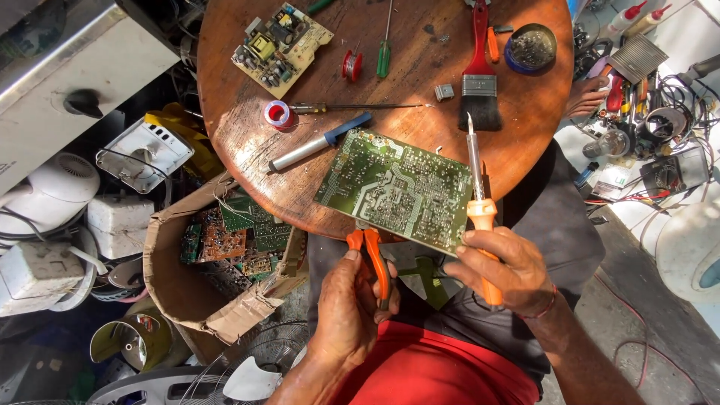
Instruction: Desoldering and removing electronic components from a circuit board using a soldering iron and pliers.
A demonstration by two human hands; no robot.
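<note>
A green circuit board [394,187] lies solder side up at the near edge of a round wooden table [240,112]. My left hand [346,315] grips orange-handled pliers [372,259] whose jaws meet the board's near edge. My right hand [504,266] holds a soldering iron [478,187] by its orange handle. Its metal tip points away from me, over the board's right side, toward a paintbrush.
On the table lie a second circuit board [281,43], a red solder spool [278,114], a blue-handled tool [319,142], screwdrivers [385,45], a red-handled paintbrush [479,75] and a round tin [531,48]. A cardboard box of boards [225,247] sits at the left. Cluttered tools lie at the right.
</note>
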